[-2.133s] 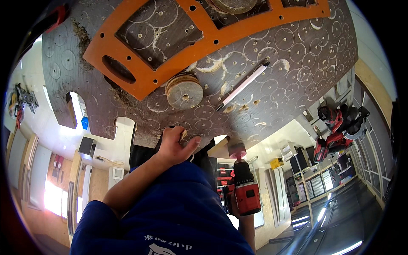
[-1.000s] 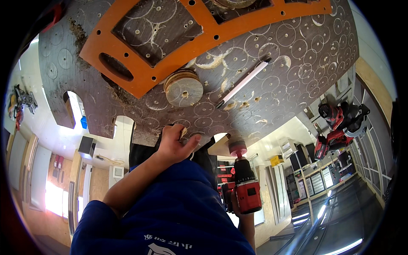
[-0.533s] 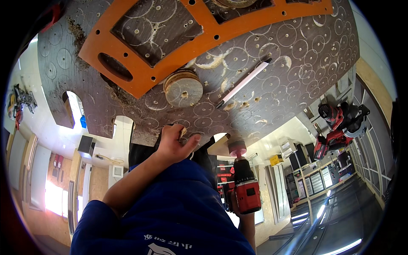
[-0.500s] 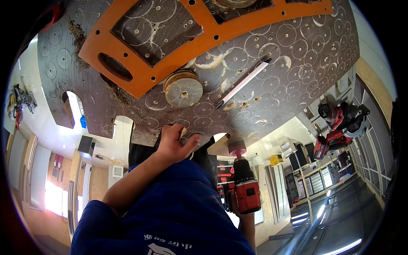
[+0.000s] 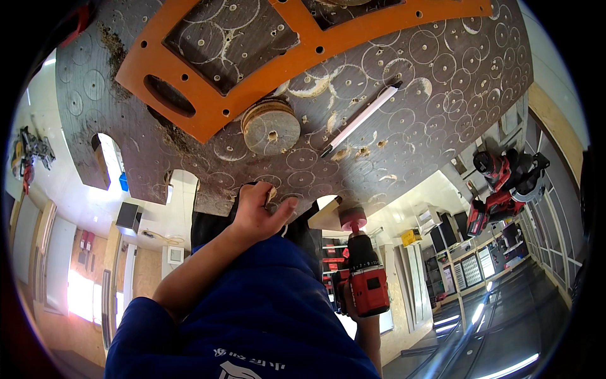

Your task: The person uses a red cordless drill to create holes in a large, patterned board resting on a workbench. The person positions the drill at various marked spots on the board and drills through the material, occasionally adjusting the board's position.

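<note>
My left hand (image 5: 257, 211) is at the near edge of the dark, ring-scored board (image 5: 416, 145). Its fingers are curled, the thumb sticks out to the right, and a bit of tan wood shows by the fingertips. What it holds is mostly hidden. My right hand (image 5: 351, 309) grips a red and black cordless drill (image 5: 368, 287), which covers most of the fingers. A red hole saw (image 5: 353, 218) is fitted in its chuck, pointing away from me beside the board's near edge. Round wooden discs (image 5: 271, 134) lie stacked on the board, touching or close to an orange template (image 5: 252, 88).
A pale marker-like stick (image 5: 363, 121) lies right of the discs. Sawdust (image 5: 113, 50) is heaped left of the template. A red circular saw (image 5: 505, 189) sits at the right, other tools (image 5: 28, 155) at far left. Notches (image 5: 183, 183) cut into the board's near edge.
The drill has shifted very slightly right. The board and template sit a touch higher in the picture. My left hand stays about where it was.
</note>
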Motion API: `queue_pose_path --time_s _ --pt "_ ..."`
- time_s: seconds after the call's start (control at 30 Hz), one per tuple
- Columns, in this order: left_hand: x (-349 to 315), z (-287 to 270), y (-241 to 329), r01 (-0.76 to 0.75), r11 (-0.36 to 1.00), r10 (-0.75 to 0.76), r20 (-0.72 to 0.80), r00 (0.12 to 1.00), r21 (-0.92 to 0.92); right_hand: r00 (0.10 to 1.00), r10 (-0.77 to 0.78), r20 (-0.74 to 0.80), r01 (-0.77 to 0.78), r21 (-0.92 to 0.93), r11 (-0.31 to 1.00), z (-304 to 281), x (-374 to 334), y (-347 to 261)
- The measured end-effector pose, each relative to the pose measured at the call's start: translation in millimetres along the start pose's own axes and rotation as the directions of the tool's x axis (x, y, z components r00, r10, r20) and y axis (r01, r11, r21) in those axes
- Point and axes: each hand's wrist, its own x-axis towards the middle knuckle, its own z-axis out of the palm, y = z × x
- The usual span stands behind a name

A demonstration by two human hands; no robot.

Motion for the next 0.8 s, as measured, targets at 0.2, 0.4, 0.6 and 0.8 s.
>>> queue_pose_path --time_s 0.2,0.4,0.6,0.8 --pt "0.4 -0.8 0.0 0.033 0.999 -0.032 0.023 0.999 -0.040 1.000 0.001 -0.003 -0.001 -0.005 1.000 0.0 -3.0 -2.1" --pt "1.4 -0.1 2.2 0.033 0.998 -0.032 0.012 0.999 -0.061 1.000 0.012 -0.002 -0.012 -0.003 1.000 -0.6 -4.9 -0.4" --pt "1.0 -0.9 1.3 0.021 0.999 -0.021 0.024 0.999 -0.040 1.000 0.026 0.000 -0.026 0.003 1.000 0.6 -6.9 0.8" --pt "4.1 -4.1 10.6 0.073 0.997 -0.072 0.042 0.997 -0.029 0.999 0.033 0.000 -0.033 0.007 0.999 1.2 -6.4 2.9"
